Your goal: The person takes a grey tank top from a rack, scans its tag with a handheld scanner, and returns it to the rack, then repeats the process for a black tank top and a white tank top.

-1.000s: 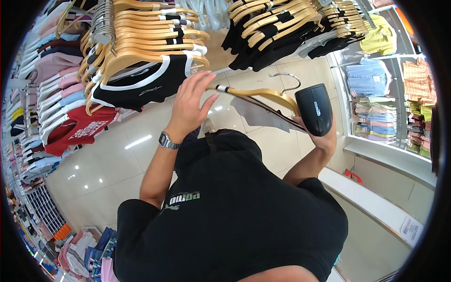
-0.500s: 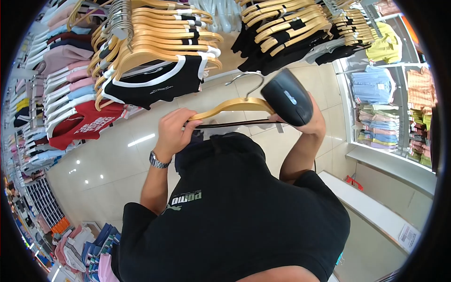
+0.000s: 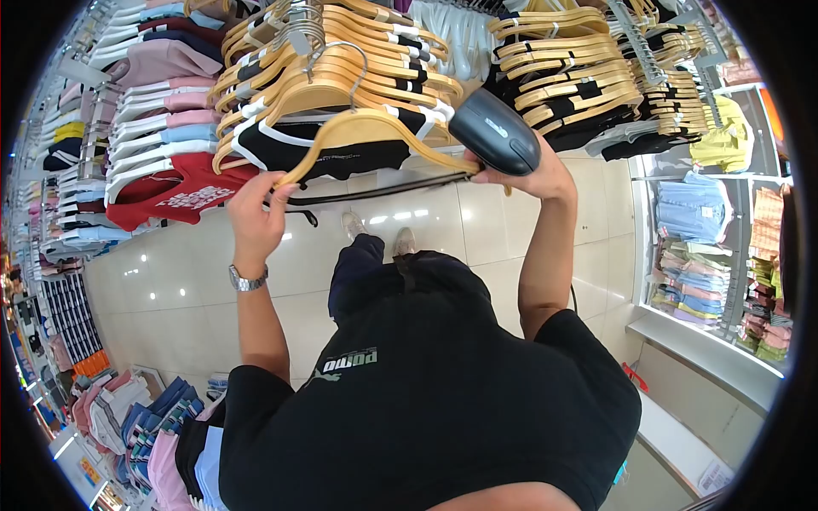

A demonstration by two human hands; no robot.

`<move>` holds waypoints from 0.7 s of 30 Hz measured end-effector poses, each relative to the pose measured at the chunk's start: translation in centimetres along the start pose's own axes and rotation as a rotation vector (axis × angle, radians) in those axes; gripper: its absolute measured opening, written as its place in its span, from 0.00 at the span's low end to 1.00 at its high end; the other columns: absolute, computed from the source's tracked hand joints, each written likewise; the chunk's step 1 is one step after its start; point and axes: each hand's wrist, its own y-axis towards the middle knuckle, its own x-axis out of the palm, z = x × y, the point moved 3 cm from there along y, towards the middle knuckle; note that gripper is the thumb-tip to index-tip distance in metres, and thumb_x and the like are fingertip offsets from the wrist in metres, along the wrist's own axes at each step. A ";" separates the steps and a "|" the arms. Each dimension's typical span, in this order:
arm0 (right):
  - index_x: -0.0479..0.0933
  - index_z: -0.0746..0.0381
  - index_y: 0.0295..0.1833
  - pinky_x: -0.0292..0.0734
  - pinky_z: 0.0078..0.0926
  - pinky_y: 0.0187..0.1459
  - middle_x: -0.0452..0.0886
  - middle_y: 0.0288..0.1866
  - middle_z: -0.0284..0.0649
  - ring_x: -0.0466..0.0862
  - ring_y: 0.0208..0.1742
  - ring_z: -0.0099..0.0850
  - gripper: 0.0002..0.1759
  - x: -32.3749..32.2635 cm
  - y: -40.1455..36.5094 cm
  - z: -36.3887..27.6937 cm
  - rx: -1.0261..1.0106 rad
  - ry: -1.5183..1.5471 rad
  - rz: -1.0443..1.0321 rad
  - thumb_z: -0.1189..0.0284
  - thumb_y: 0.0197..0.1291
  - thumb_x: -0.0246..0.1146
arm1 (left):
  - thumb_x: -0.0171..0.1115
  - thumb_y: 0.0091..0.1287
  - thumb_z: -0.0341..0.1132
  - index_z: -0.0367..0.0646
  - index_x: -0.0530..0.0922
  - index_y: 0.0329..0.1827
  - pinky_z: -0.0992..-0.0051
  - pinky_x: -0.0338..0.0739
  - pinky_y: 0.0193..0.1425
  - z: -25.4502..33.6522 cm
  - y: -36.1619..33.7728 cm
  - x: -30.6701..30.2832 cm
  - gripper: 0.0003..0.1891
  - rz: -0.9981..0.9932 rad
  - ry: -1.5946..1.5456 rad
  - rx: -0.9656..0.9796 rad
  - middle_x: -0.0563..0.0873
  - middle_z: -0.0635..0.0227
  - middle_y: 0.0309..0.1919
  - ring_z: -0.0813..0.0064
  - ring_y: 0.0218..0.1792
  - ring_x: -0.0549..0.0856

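Observation:
My left hand [image 3: 258, 213] is closed on one end of a wooden clothes hanger [image 3: 358, 126] with a metal hook. Below the hanger runs a narrow black garment edge [image 3: 383, 189], seen almost edge-on, with a loose black strap end near my left fingers. My right hand [image 3: 545, 175] is closed at the hanger's other end. A black barcode scanner [image 3: 496, 132] with a rounded casing is also in that hand, covering part of its fingers. The hanger overlaps the rack of hung tops in this view.
Ahead hang black tops with white trim [image 3: 285, 149] on wooden hangers. A red printed top [image 3: 175, 200] hangs to the left, and more wooden hangers [image 3: 571, 85] to the right. Shelves of folded clothes [image 3: 694, 277] stand at the right; folded garments [image 3: 170, 451] lie at lower left.
Both hands have moved the hanger up and to the left, toward the rack. It now shows more face-on, and the scanner has shifted left with my right hand.

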 end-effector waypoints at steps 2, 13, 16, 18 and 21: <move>0.81 0.64 0.54 0.81 0.21 0.42 0.90 0.43 0.35 0.84 0.40 0.21 0.23 -0.3 1.1 0.4 -0.009 -0.086 0.008 0.74 0.52 0.79 | 0.69 0.69 0.34 0.37 0.85 0.42 0.73 0.74 0.32 -0.6 0.6 -1.0 0.09 -0.013 0.028 -0.028 0.87 0.62 0.30 0.66 0.27 0.83; 0.82 0.65 0.54 0.81 0.22 0.46 0.89 0.46 0.36 0.85 0.43 0.21 0.20 1.7 4.8 -0.9 -0.135 0.061 0.055 0.78 0.55 0.76 | 0.69 0.69 0.38 0.38 0.86 0.43 0.70 0.76 0.37 -4.8 1.8 -1.6 0.11 -0.013 0.038 -0.123 0.90 0.61 0.35 0.64 0.32 0.85; 0.80 0.64 0.56 0.81 0.21 0.36 0.90 0.46 0.36 0.86 0.42 0.21 0.23 1.9 5.0 -0.7 -0.104 0.047 0.048 0.78 0.54 0.77 | 0.70 0.69 0.37 0.38 0.86 0.43 0.69 0.77 0.39 -5.2 1.5 -1.0 0.10 0.025 0.049 -0.101 0.89 0.61 0.35 0.63 0.34 0.85; 0.80 0.64 0.56 0.78 0.18 0.30 0.90 0.45 0.35 0.84 0.38 0.18 0.23 2.1 5.0 -0.4 -0.137 0.039 0.075 0.77 0.54 0.77 | 0.70 0.68 0.37 0.38 0.86 0.43 0.69 0.77 0.41 -5.5 1.4 -1.1 0.10 0.033 0.069 -0.113 0.89 0.61 0.35 0.63 0.35 0.85; 0.81 0.66 0.53 0.82 0.26 0.50 0.89 0.46 0.36 0.86 0.44 0.23 0.20 2.0 5.0 0.1 -0.089 0.074 0.068 0.80 0.54 0.76 | 0.72 0.67 0.36 0.38 0.85 0.43 0.69 0.77 0.45 -5.4 1.7 -0.9 0.10 0.027 0.062 -0.156 0.88 0.62 0.35 0.63 0.38 0.86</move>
